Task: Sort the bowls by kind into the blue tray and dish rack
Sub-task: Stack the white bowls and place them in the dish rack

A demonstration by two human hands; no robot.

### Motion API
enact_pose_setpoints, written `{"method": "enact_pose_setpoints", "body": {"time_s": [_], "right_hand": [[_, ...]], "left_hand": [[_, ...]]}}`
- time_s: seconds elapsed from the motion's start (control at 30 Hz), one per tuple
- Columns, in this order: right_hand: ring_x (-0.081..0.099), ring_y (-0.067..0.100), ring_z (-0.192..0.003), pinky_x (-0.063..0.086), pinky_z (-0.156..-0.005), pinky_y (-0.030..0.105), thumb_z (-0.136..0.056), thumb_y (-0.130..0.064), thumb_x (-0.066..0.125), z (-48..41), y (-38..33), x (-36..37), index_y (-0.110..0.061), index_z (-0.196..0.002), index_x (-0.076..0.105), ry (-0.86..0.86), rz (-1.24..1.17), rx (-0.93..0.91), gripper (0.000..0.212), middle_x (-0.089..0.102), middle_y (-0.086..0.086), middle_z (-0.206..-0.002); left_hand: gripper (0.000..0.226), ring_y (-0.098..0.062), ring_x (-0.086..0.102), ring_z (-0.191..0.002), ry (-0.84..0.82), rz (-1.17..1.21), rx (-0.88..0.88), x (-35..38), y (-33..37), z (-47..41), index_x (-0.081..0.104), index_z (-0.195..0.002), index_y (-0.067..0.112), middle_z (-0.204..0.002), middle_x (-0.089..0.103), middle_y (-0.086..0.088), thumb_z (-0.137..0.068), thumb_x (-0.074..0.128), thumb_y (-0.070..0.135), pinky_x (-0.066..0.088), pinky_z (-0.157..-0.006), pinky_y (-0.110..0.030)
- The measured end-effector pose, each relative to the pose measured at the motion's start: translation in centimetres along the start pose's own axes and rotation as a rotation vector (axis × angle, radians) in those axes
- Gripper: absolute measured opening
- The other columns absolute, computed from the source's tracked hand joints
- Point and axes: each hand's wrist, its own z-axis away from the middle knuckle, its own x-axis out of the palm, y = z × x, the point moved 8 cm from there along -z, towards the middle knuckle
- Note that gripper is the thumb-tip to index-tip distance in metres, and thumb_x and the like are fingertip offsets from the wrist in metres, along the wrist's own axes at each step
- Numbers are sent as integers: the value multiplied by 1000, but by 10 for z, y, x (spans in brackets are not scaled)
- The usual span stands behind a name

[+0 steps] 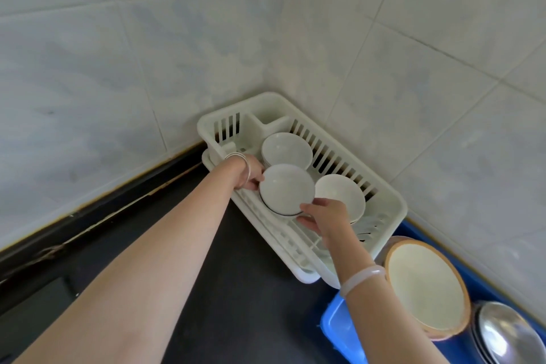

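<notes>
A white dish rack (390,210) stands in the tiled corner. Both hands hold a small stack of white bowls with a dark rim line (286,189) over the rack's near side. My left hand (251,176) grips its left edge, and my right hand (322,216) pinches its near right edge. Two more stacks of white bowls sit in the rack, one at the back (286,149) and one at the right (339,193). The blue tray (336,331) lies at lower right, holding a tan-rimmed bowl (425,284) and steel bowls (508,334).
The black countertop (224,289) runs under both arms, with a raised dark strip along the left wall. Tiled walls close in behind and to the right of the rack.
</notes>
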Motion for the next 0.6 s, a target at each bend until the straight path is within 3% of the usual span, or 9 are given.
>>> {"method": "enact_pose_setpoints", "body": {"time_s": [0.1, 0.37, 0.6], "right_hand": [[71, 24, -77, 59, -81, 38, -83, -1, 68, -3, 8, -2, -5, -109, 62, 13, 20, 21, 27, 68, 15, -91], [70, 24, -80, 59, -83, 39, -85, -10, 68, -8, 10, -2, -13, -91, 62, 26, 96, 8, 8, 67, 10, -82], [68, 24, -85, 56, -73, 33, -91, -21, 61, -2, 12, -2, -11, -116, 59, 0, 99, 46, 27, 65, 7, -90]], "left_hand": [[43, -26, 46, -128, 23, -130, -32, 2, 2, -6, 46, -133, 2, -139, 47, -15, -91, 41, -9, 39, -98, -24], [40, -29, 50, -125, 17, -241, -93, 7, 4, -20, 43, -133, -3, -138, 48, -20, -93, 45, -1, 43, -103, -37], [41, -32, 51, -120, 34, -229, -68, 12, 4, -19, 43, -131, 1, -133, 51, -19, -93, 50, 13, 46, -86, -36]]}}
